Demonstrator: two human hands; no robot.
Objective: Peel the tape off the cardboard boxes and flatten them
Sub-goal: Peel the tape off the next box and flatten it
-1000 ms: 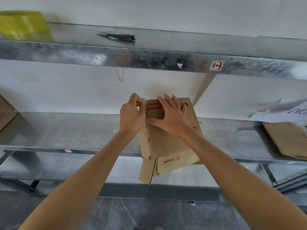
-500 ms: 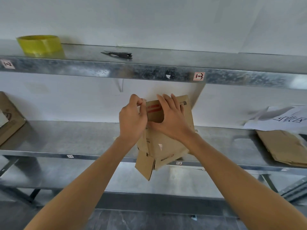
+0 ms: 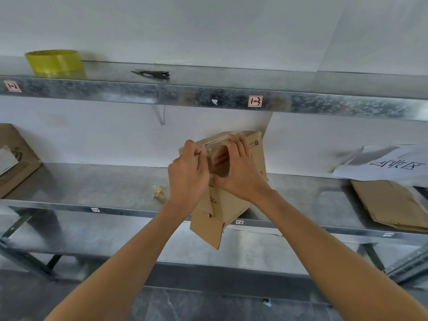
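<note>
I hold a small brown cardboard box in the air in front of the middle metal shelf. Its bottom flaps hang open below my hands. My right hand grips the box's upper part, fingers curled over the top edge beside a red stripe mark. My left hand pinches a strip of clear tape at the box's top left corner. The tape strip runs along the top edge and is partly lifted.
A yellow tape roll and a dark cutter lie on the upper shelf. A crumpled tape ball sits on the middle shelf. Flattened cardboard under a white paper lies right; another cardboard box stands left.
The box has tilted and been lifted slightly, its top edge turned toward me. My left hand now pinches tape raised off the top corner. The view has shifted down and left.
</note>
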